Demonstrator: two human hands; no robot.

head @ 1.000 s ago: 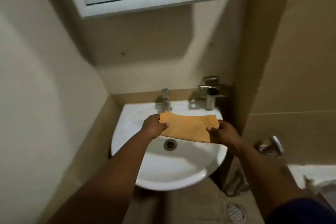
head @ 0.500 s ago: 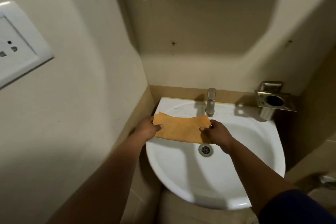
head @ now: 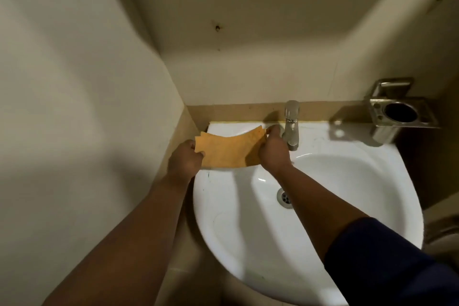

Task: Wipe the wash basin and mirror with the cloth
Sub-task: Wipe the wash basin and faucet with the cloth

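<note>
While both hands hold it stretched above the back left corner of the wash basin (head: 223, 208), the orange cloth (head: 227, 150) sags slightly between them. The left hand (head: 185, 160) pinches its near-left edge with curled fingers; the right hand (head: 273, 150) grips the opposite end, just beside the tap (head: 291, 124). It looks thin, light and limp, so it will likely fold or bunch wherever the fingers let go. Holding it at the two short ends seems best for keeping it flat; bunching it under one palm would suit wiping.
</note>
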